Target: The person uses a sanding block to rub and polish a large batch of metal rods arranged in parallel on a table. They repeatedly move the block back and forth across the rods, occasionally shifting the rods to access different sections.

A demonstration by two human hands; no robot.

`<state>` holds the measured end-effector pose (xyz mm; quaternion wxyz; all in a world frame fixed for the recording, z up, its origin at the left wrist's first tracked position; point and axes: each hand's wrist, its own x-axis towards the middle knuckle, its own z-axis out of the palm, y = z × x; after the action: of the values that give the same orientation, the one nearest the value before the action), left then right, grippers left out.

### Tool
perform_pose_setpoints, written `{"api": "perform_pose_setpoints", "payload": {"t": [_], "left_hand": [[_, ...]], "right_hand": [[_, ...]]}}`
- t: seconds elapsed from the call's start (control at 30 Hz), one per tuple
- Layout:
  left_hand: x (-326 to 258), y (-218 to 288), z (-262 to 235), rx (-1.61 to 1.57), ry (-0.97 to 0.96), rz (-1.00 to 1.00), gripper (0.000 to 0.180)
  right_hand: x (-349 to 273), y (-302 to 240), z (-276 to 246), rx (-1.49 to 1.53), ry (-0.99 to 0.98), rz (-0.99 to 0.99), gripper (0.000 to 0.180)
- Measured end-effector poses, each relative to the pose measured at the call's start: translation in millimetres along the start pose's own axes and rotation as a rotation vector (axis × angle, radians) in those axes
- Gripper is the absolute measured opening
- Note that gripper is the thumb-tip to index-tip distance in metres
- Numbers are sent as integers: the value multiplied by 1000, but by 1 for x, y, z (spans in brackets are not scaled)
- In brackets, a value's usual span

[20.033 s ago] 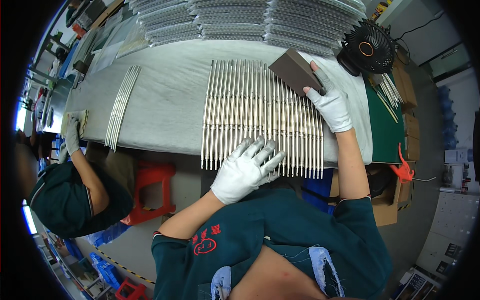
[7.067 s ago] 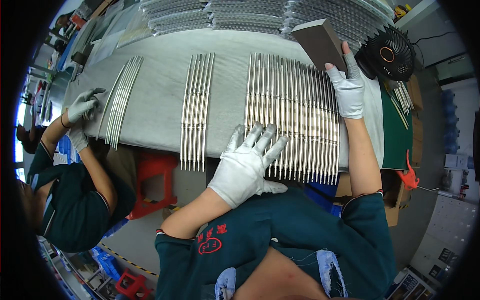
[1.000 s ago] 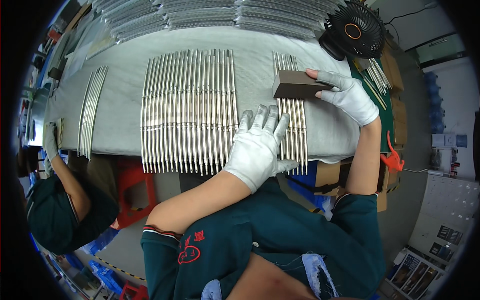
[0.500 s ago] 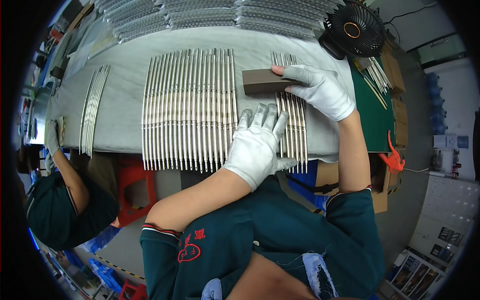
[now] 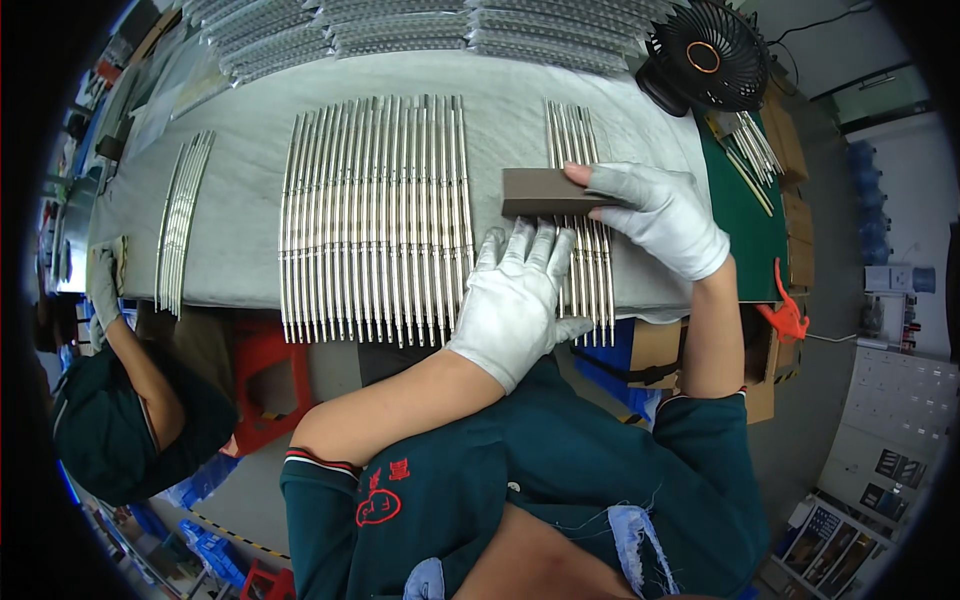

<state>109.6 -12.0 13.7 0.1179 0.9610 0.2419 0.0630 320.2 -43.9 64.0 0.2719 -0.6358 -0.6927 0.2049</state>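
My right hand (image 5: 668,222), in a white glove with bare fingertips, grips a brown-grey rectangular block (image 5: 540,192) by its right end. The block lies crosswise over a narrow row of shiny metal rods (image 5: 598,265). On the near part of those rods my gloved left hand (image 5: 512,300) rests flat, its fingers stretched out and the tips close to the block's near edge. Part of the row is hidden under the hand and the block. To the left, a wide row of similar stepped metal rods (image 5: 375,220) lies side by side, its near ends past the table edge.
A small bundle of rods (image 5: 184,225) lies farther left on the grey cloth (image 5: 245,200). Stacked wrapped trays (image 5: 400,30) line the back, and a black fan (image 5: 705,58) stands back right. More rods (image 5: 755,150) lie on a green surface. A co-worker (image 5: 140,420) sits at left.
My right hand has drawn the block toward me and slightly right along the rods. My left hand stays nearly in place.
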Motion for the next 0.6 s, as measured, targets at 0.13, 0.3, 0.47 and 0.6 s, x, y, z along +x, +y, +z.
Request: {"api": "perform_pose_setpoints", "payload": {"t": [0.13, 0.3, 0.47, 0.6], "left_hand": [[0, -1, 0, -6, 8, 12, 92], [0, 0, 0, 5, 20, 14, 91], [2, -1, -7, -20, -3, 21, 98], [4, 4, -8, -11, -45, 113, 103]], "right_hand": [[-14, 16, -25, 130, -22, 163, 48], [8, -4, -2, 17, 26, 39, 53], [50, 3, -15, 550, 912, -112, 64], [71, 30, 9, 473, 974, -182, 66]]}}
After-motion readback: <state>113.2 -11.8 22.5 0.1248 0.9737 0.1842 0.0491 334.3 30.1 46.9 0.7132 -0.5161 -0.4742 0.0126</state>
